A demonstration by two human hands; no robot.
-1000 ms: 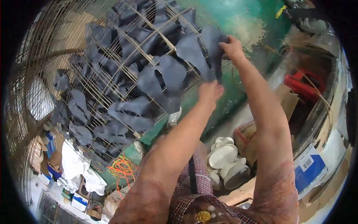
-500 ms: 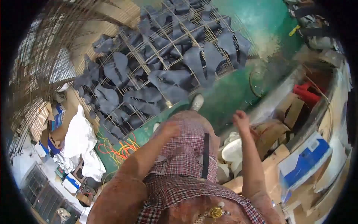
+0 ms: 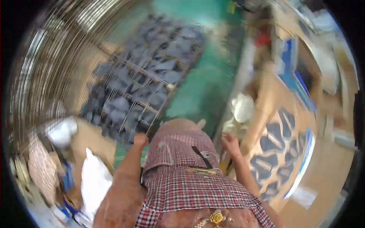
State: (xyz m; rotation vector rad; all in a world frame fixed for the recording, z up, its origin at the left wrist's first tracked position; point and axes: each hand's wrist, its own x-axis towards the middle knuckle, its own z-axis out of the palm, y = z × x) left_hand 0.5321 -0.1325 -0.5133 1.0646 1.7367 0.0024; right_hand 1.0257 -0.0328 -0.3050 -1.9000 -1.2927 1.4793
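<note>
My left hand (image 3: 141, 140) is held low beside the checked apron (image 3: 197, 190), its fingers curled in and nothing seen in them. To its upper left, a wire-like rack (image 3: 167, 86) on the floor carries many dark grey flat cut pieces (image 3: 118, 104). My right hand (image 3: 229, 143) hangs on the other side of the apron, fingers loosely curled, nothing visible in the grip. Close above it are rounded white items (image 3: 242, 108). Right of my right forearm, more dark grey cut pieces (image 3: 272, 138) lie on a brown cardboard surface (image 3: 258, 125). Motion blurs much of the view.
A white sack (image 3: 95, 178) stands at the lower left, near a pinkish patterned package (image 3: 45, 171). Long thin rods (image 3: 42, 76) fill the upper left. A blue box (image 3: 291, 62) and a red item (image 3: 262, 39) are at the right. The floor (image 3: 205, 83) is green.
My view has swung to the right, bringing the cardboard with grey pieces into sight. The rack has shifted left. My left hand has moved out from the apron's front to its left side.
</note>
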